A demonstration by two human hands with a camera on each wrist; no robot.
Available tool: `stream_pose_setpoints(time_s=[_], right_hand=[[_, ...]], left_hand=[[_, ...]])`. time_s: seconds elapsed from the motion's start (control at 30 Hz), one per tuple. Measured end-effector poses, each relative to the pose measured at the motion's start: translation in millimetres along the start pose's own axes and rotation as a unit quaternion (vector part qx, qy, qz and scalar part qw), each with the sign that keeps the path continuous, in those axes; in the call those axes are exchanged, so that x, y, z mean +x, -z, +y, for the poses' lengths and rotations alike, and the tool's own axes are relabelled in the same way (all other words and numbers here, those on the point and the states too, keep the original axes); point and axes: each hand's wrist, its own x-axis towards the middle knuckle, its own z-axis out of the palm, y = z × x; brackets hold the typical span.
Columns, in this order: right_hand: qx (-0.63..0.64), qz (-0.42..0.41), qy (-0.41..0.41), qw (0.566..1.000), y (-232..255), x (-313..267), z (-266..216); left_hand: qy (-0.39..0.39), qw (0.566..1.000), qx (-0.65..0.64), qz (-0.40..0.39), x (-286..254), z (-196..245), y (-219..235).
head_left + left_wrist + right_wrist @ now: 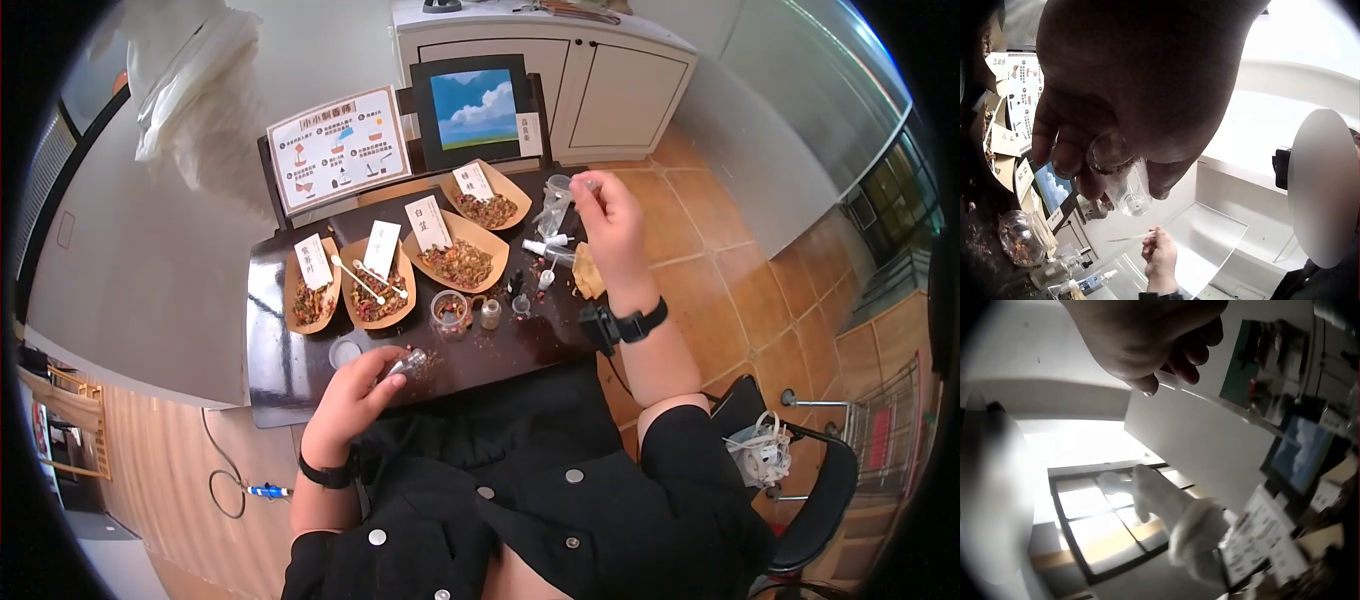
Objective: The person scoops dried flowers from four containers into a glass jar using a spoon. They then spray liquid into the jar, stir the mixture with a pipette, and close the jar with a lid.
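Note:
In the head view my left hand (350,398) is low over the table's front edge and holds a small clear glass vial (409,362) on its side between thumb and fingers. Seen from the left wrist, the vial (1129,190) looks see-through, with dark specks near one end. My right hand (612,228) is raised over the table's right side. It pinches a thin translucent rod (1229,405), which stretches away from the fingertips in the right wrist view. Between the hands stand an open glass jar (451,316) of dried bits and a small glass bottle (490,315).
Boat-shaped paper trays (462,255) with dried plant bits and labels line the dark table (480,365). White spoons (372,280) lie across one. A clear lid (345,353), black bottle (515,284) and clear cup (557,192) stand around. Behind are a printed sign (338,150) and framed picture (472,108).

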Motion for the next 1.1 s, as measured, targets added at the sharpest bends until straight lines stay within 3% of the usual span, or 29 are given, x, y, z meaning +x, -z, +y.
stream_pose_setpoints(time_s=[0.03,0.1,0.13,0.23,0.47,0.63,0.87,0.93,1.1], right_hand=[[0.0,0.0,-0.002,1.0,-0.7,-7.2,-11.8],[0.082,-0.097,-0.037,0.991,-2.6,-21.0,-27.7],[0.097,-0.121,-0.012,0.988,-6.0,-27.6,-28.3],[0.071,-0.164,-0.034,0.983,-11.8,-42.6,-39.9],[0.092,-0.184,-0.078,0.975,-25.5,-52.1,-27.3],[0.027,-0.19,-0.032,0.981,-35.0,-59.8,-18.1],[0.008,-0.189,-0.038,0.981,-49.6,-77.2,2.9],[-0.022,-0.176,0.019,0.984,-52.2,-79.4,5.0],[-0.029,-0.191,0.038,0.98,-52.6,-81.4,9.4]], left_hand=[[0.001,1.0,0.0,-0.001,1.2,0.6,-0.7],[0.003,1.0,0.003,-0.011,4.8,3.1,-2.0],[0.003,1.0,0.004,-0.011,5.6,4.6,-2.7],[-0.007,1.0,0.005,-0.011,5.8,7.3,-2.8],[0.021,1.0,0.009,-0.017,0.2,7.4,2.3],[0.02,1.0,-0.004,-0.013,-0.3,3.6,1.0],[0.019,1.0,0.001,-0.011,-1.3,0.0,-0.9],[0.019,1.0,0.003,-0.01,-2.0,-0.5,-0.1],[0.007,1.0,0.015,-0.007,-2.4,-0.4,1.7]])
